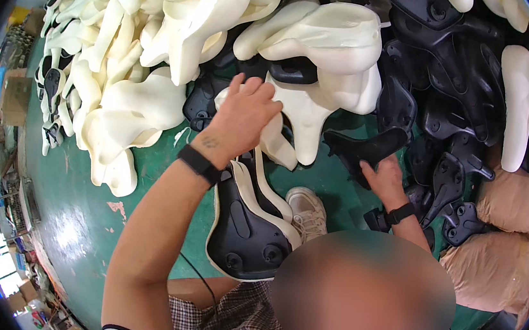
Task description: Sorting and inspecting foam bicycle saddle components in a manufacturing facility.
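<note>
Your right hand (384,179) has its grip closed on a matte black plastic saddle-shaped shell (362,151), held above the glossy green floor (77,229). Your left hand (241,119) curls over a smooth cream foam piece (277,144) with a narrow end; you cannot tell from here how tightly that grip is closed. Nearer you, a cream-edged black saddle with a rounded wide end (242,227) lies beside your pale laced shoe (306,214).
</note>
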Action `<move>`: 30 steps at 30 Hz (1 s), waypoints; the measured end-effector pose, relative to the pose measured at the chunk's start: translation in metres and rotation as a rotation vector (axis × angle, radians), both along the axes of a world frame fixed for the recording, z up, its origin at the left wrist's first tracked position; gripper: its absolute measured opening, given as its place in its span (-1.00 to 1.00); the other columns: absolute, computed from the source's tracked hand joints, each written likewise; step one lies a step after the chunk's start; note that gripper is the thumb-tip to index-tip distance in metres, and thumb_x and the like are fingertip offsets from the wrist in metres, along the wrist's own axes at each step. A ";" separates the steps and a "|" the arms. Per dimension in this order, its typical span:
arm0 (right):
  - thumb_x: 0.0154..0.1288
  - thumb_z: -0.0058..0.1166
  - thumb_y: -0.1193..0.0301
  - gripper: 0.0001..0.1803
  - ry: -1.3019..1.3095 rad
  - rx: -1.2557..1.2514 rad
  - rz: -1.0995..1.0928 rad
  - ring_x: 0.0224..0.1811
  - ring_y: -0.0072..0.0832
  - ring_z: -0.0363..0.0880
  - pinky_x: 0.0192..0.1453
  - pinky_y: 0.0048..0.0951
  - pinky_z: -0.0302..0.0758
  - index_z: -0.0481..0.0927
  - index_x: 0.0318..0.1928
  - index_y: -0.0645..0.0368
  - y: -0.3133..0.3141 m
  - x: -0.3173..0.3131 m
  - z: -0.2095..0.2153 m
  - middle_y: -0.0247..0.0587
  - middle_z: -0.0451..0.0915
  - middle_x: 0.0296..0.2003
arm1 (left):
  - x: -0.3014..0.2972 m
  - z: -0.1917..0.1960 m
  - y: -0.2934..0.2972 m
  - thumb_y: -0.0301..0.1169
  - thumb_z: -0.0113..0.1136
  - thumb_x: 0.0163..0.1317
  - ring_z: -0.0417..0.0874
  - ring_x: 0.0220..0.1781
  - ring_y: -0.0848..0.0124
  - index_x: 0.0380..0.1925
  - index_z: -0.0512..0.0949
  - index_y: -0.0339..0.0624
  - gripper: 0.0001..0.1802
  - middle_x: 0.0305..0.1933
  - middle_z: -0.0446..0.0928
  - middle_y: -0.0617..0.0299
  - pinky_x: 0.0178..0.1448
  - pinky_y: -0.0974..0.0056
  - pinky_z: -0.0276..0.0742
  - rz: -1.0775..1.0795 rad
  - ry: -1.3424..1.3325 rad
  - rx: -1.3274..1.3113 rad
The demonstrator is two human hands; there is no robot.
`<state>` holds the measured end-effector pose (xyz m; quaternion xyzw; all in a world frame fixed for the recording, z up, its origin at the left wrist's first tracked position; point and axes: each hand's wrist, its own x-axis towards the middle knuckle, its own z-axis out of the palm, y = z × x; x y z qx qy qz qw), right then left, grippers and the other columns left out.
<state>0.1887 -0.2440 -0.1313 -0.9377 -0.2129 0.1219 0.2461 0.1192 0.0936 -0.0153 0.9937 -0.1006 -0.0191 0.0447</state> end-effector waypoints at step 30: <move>0.40 -0.01 0.43 -0.76 0.439 1.026 -0.002 0.05 -0.51 0.49 0.15 -0.53 0.38 0.56 -0.07 0.36 0.111 -0.014 0.133 -0.21 0.56 0.03 | -0.109 0.044 -0.072 -0.13 -0.03 0.42 0.54 -0.06 0.48 0.07 0.38 -0.26 -0.57 -0.02 0.50 0.19 0.04 0.35 0.49 1.181 -0.348 -1.814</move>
